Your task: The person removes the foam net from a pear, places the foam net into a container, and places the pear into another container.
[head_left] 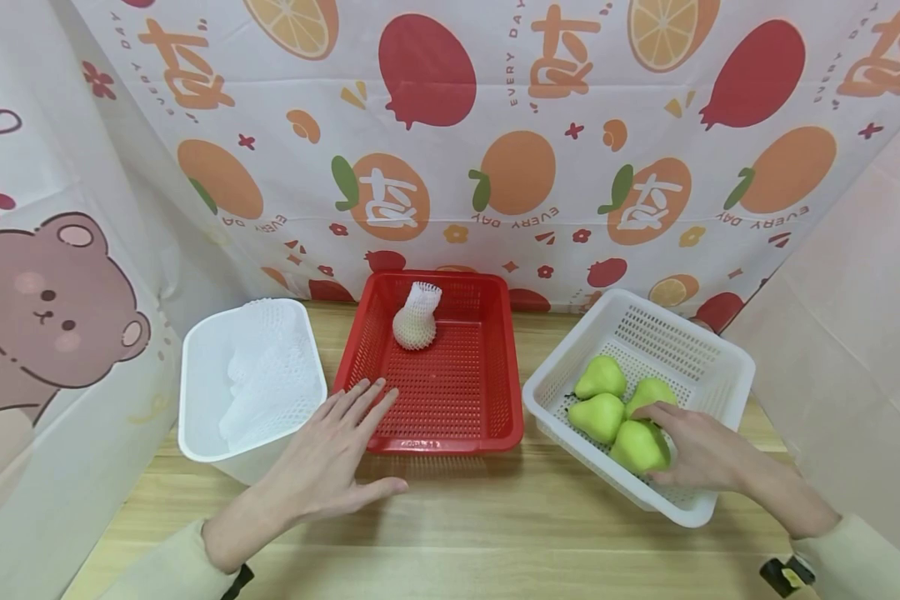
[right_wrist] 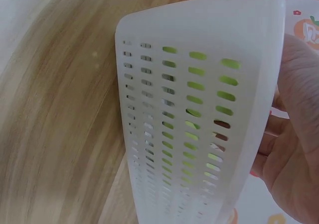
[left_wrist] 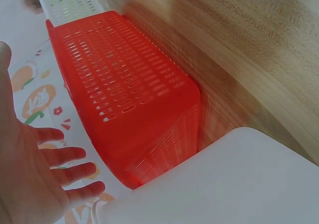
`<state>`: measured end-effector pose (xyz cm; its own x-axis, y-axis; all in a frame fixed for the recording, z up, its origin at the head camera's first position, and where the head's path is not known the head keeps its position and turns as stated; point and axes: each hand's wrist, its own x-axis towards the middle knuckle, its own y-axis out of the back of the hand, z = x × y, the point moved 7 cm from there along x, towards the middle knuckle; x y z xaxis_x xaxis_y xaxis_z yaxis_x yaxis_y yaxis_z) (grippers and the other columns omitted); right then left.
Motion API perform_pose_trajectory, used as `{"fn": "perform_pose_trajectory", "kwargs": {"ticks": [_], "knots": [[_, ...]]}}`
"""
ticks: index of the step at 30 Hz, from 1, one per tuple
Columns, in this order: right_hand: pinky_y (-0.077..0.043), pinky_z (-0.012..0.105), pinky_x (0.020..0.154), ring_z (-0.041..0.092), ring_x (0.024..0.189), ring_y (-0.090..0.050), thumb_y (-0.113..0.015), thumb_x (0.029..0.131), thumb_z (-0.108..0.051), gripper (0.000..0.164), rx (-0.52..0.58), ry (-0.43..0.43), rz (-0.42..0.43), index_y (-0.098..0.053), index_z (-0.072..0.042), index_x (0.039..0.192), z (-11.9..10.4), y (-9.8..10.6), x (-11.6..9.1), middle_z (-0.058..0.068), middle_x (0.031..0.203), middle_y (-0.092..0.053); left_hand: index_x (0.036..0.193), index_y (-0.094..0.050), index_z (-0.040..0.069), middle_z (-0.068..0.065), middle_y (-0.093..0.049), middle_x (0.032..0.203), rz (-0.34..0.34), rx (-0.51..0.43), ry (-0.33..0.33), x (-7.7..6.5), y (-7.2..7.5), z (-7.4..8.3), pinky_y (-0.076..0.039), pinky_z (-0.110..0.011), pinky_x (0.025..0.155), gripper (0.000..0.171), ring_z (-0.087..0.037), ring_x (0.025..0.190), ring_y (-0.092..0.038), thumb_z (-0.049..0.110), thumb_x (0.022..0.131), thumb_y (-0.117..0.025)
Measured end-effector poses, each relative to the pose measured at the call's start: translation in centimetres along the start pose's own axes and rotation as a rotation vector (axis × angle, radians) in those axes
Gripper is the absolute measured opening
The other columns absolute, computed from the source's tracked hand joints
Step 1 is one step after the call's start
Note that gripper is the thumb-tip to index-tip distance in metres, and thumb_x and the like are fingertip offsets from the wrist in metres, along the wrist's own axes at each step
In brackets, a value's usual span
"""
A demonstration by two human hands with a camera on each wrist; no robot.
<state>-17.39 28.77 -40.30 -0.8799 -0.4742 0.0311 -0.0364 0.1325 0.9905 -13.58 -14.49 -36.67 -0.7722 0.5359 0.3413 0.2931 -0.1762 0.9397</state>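
Note:
My right hand (head_left: pixel 693 450) reaches into the white basket (head_left: pixel 735 375) at the right, its fingers and thumb around the nearest green pear (head_left: pixel 637 448). Three more green pears, one of them a pear (head_left: pixel 600 377) at the back, lie close against it. In the right wrist view the basket's wall hides the fingertips. My left hand (head_left: pixel 330 458), fingers spread and straight, is over the near left corner of the red basket (head_left: pixel 501 446) and holds nothing. Inside the red basket lies a pear in a white foam net (head_left: pixel 415 327).
A white bin (head_left: pixel 195 442) holding white foam nets (head_left: pixel 266 375) stands left of the red basket. All three containers are on a wooden table (head_left: pixel 480 533). A fruit-print cloth (head_left: pixel 450 192) hangs behind, and a bear-print cloth (head_left: pixel 52 308) at the left.

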Motion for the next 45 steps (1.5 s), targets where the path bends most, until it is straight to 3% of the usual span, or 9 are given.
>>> {"fn": "perform_pose_trajectory", "kwargs": {"ticks": [15, 27, 34, 45], "knots": [[-0.055, 0.044, 0.084, 0.024, 0.100, -0.066, -0.086, 0.058, -0.041, 0.075, -0.020, -0.015, -0.022, -0.059, -0.013, 0.122, 0.7, -0.8, 0.0, 0.005, 0.115, -0.067, 0.150, -0.035, 0.014, -0.012, -0.042, 0.153, -0.006, 0.006, 0.019, -0.2, 0.0, -0.3, -0.037, -0.052, 0.111, 0.104, -0.035, 0.140, -0.041, 0.084, 0.075, -0.047], [-0.055, 0.048, 0.086, 0.028, 0.103, -0.067, -0.085, 0.062, -0.037, 0.060, -0.006, -0.010, -0.021, -0.064, -0.018, 0.115, 1.0, -1.0, -0.1, 0.003, 0.115, -0.068, 0.150, -0.035, 0.014, -0.011, -0.041, 0.153, -0.023, 0.006, 0.026, -0.3, -0.1, -0.3, -0.037, -0.052, 0.112, 0.103, -0.035, 0.140, -0.040, 0.084, 0.075, -0.047], [-0.056, 0.049, 0.080, 0.028, 0.101, -0.067, -0.083, 0.066, -0.043, 0.062, -0.036, -0.033, 0.034, -0.064, -0.019, 0.119, 1.0, 0.3, -0.3, 0.005, 0.116, -0.068, 0.150, -0.036, 0.014, -0.011, -0.042, 0.153, -0.019, 0.006, 0.026, -0.3, -0.1, -0.3, -0.037, -0.053, 0.111, 0.103, -0.035, 0.139, -0.041, 0.084, 0.075, -0.047], [-0.054, 0.052, 0.087, 0.031, 0.112, -0.063, -0.076, 0.074, -0.056, 0.070, -0.036, -0.025, 0.156, -0.056, -0.016, 0.129, -0.3, 3.0, -0.9, 0.009, 0.125, -0.063, 0.150, -0.036, 0.014, -0.012, -0.042, 0.153, -0.024, -0.006, 0.026, -0.1, -0.1, -0.3, -0.036, -0.052, 0.112, 0.103, -0.035, 0.140, -0.040, 0.084, 0.075, -0.048]]}}
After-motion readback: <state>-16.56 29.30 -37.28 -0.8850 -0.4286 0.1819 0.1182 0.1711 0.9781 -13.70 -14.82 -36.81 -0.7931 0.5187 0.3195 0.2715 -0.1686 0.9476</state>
